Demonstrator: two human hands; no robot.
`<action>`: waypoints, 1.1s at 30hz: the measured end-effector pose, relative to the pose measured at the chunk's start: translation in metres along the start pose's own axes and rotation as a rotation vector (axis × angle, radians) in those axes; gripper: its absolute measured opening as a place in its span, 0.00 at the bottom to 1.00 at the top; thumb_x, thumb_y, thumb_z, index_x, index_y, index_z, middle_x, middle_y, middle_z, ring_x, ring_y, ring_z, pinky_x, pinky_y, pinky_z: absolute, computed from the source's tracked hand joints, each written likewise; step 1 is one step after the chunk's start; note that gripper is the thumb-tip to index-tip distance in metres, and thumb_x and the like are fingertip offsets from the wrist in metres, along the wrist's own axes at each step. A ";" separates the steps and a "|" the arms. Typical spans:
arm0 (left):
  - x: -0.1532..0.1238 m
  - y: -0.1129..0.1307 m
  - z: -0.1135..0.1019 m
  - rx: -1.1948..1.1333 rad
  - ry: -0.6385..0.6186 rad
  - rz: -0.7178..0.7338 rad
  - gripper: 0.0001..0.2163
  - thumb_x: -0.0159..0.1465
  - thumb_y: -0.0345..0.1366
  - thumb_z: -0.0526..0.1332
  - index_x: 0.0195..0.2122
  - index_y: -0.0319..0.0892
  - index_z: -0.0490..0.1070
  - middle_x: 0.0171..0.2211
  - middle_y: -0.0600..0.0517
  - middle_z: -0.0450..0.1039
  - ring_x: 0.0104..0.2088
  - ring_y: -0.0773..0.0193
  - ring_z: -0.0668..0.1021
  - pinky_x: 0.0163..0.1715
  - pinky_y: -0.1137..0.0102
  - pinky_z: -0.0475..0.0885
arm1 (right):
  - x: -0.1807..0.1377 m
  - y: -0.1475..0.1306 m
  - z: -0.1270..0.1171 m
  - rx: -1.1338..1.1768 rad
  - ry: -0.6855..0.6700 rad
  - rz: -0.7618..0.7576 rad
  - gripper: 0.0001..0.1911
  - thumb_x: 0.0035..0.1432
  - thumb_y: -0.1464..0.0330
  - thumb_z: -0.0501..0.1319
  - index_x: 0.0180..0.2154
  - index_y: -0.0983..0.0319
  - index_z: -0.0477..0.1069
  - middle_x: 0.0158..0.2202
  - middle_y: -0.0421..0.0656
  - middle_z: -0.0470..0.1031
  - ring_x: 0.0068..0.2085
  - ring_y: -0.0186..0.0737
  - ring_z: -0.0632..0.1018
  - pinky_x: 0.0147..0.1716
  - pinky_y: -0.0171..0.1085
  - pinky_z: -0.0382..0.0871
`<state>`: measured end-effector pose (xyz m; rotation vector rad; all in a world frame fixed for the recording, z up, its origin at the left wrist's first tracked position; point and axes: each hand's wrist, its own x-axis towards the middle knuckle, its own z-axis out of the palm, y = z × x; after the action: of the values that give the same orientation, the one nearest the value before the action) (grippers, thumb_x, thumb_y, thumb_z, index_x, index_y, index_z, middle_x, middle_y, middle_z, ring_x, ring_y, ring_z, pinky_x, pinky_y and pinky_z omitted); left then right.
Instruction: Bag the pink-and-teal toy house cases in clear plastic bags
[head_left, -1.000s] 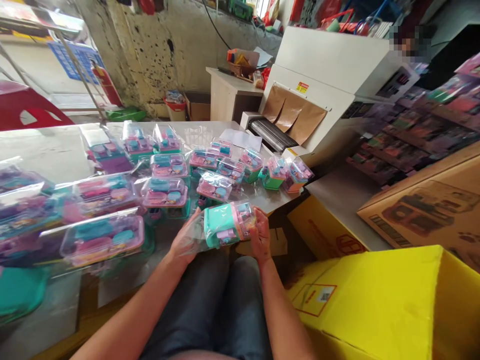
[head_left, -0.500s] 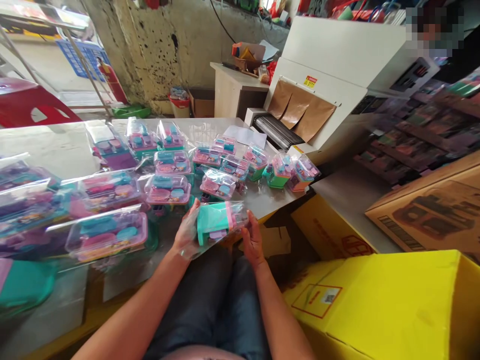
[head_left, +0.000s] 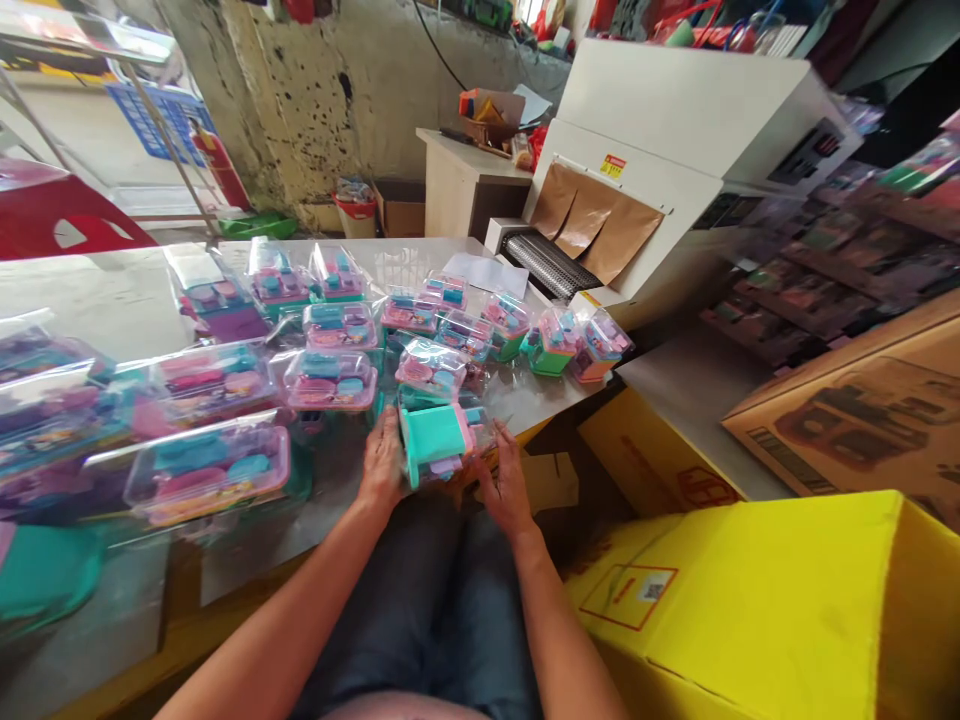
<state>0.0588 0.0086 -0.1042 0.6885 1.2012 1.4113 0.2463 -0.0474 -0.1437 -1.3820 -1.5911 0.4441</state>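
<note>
A teal and pink plastic toy set (head_left: 436, 434) in clear film is held between my two hands, just off the table's front edge and tilted on its side. My left hand (head_left: 383, 462) presses against its wide teal end, the fingers closed on the film and base. At the other end, the fingers of my right hand (head_left: 505, 482) pinch the clear wrap near the pink rim. Close behind it lies a film-wrapped toy set (head_left: 431, 368) with pink and blue pieces under a clear lid. Another wrapped set (head_left: 330, 380) sits to the left of that.
Several more wrapped sets (head_left: 210, 480) cover the table's left side. A white machine (head_left: 667, 120) with a mesh conveyor (head_left: 551, 264) and brown flaps stands at the back right. Yellow cartons (head_left: 750, 570) and a brown printed box (head_left: 862, 410) fill the right side.
My left hand has shifted to the end of the toy set, and the film that hung loose below is now drawn up around it. The set has turned slightly.
</note>
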 end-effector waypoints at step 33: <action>-0.032 0.009 -0.045 0.108 -0.257 -0.186 0.29 0.60 0.63 0.56 0.42 0.41 0.78 0.40 0.44 0.80 0.51 0.48 0.77 0.56 0.55 0.70 | -0.018 -0.028 0.008 0.192 0.040 0.147 0.29 0.63 0.69 0.53 0.65 0.54 0.56 0.65 0.47 0.62 0.66 0.49 0.63 0.62 0.55 0.61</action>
<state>0.0221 -0.0334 -0.1037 0.7865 1.1121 1.0747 0.2224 -0.0701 -0.1333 -1.3560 -1.3819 0.6358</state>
